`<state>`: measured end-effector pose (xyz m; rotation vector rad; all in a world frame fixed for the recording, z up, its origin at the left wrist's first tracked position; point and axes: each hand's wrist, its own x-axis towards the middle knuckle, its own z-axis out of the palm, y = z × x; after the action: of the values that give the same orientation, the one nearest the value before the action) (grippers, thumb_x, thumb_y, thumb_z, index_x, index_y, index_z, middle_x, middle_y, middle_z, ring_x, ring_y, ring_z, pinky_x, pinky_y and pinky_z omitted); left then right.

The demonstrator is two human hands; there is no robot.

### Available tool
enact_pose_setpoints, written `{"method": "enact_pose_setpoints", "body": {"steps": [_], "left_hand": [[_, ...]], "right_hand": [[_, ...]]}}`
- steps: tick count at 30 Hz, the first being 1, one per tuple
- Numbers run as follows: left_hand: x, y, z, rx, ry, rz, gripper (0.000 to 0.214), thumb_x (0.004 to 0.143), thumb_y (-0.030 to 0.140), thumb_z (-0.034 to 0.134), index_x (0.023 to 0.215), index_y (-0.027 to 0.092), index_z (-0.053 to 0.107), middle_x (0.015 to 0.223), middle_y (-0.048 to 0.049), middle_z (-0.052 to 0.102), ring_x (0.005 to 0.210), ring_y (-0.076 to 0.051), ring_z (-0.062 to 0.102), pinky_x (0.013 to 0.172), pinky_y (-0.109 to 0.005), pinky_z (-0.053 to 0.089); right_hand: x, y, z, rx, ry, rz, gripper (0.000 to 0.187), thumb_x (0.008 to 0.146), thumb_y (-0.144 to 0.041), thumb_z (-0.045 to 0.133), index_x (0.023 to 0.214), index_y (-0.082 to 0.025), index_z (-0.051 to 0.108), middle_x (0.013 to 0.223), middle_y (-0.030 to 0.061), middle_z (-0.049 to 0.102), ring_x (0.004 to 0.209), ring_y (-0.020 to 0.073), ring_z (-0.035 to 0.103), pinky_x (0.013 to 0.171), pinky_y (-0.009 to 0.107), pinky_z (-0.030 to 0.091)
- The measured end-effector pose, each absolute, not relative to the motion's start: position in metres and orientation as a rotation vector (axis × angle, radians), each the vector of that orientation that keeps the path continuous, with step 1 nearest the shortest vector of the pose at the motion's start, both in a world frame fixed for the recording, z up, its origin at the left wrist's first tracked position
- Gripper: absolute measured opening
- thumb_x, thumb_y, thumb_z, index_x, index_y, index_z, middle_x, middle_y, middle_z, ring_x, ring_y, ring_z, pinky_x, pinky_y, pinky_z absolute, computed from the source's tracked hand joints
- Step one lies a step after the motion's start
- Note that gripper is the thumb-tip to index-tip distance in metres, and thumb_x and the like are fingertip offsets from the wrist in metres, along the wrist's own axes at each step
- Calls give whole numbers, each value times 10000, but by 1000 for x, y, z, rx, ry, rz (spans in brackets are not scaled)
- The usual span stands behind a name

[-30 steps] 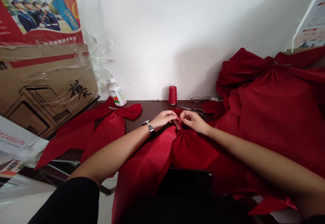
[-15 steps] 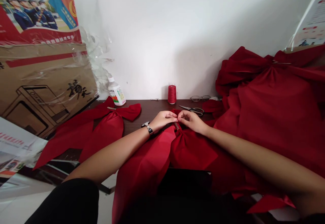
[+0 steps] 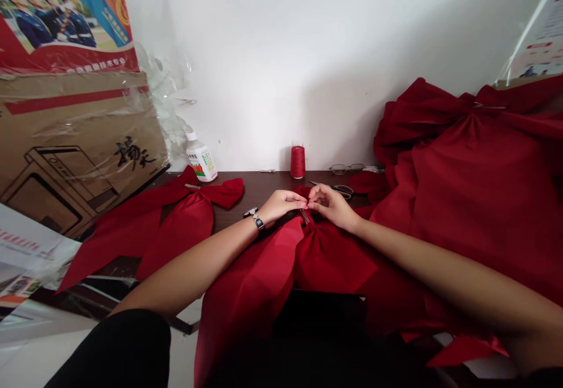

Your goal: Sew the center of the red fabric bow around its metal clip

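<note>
A large red fabric bow (image 3: 325, 259) lies across the dark table (image 3: 259, 186) in front of me. My left hand (image 3: 281, 203), with a watch on its wrist, pinches the gathered knot at the bow's middle. My right hand (image 3: 332, 203) meets it fingertip to fingertip, fingers closed at the same knot. A small metal clip or pin (image 3: 304, 216) shows just below the fingertips. What the fingertips hold besides cloth is too small to make out.
Another red bow (image 3: 176, 218) lies to the left. A heap of red bows (image 3: 475, 183) fills the right side. A red thread spool (image 3: 298, 162), scissors (image 3: 336, 188), glasses (image 3: 347, 169) and a small bottle (image 3: 200, 158) stand by the wall. A cardboard box (image 3: 74, 147) leans at left.
My two hands have drawn closer together at the knot, fingertips now touching. The view has shifted slightly.
</note>
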<state>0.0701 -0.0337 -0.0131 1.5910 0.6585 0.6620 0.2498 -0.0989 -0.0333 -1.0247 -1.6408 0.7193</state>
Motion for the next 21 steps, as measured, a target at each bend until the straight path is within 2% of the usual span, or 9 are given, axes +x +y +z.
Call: {"method": "enact_pose_setpoints", "body": {"steps": [8, 16, 21], "left_hand": [[70, -32, -9, 1789, 659, 651, 317, 616, 307, 804, 847, 101, 735, 854, -108, 756, 811, -190, 706, 852, -329, 525], [70, -34, -5, 1948, 673, 659, 243, 685, 272, 749, 865, 109, 755, 901, -110, 756, 864, -213, 709, 857, -324, 529], [67, -32, -6, 1813, 651, 648, 325, 680, 318, 761, 928, 108, 744, 929, -115, 753, 871, -203, 706, 888, -334, 516]], "right_hand": [[249, -104, -29, -1063, -1652, 635, 255, 763, -341, 655, 894, -209, 479, 763, 11, 644, 675, 143, 592, 659, 278, 454], [248, -104, -29, -1095, -1585, 613, 284, 731, -384, 690, 813, -207, 483, 729, 5, 622, 667, 151, 588, 635, 278, 442], [251, -99, -31, -1074, -1535, 683, 320, 714, -405, 704, 818, -202, 480, 734, 3, 618, 686, 147, 609, 664, 282, 472]]}}
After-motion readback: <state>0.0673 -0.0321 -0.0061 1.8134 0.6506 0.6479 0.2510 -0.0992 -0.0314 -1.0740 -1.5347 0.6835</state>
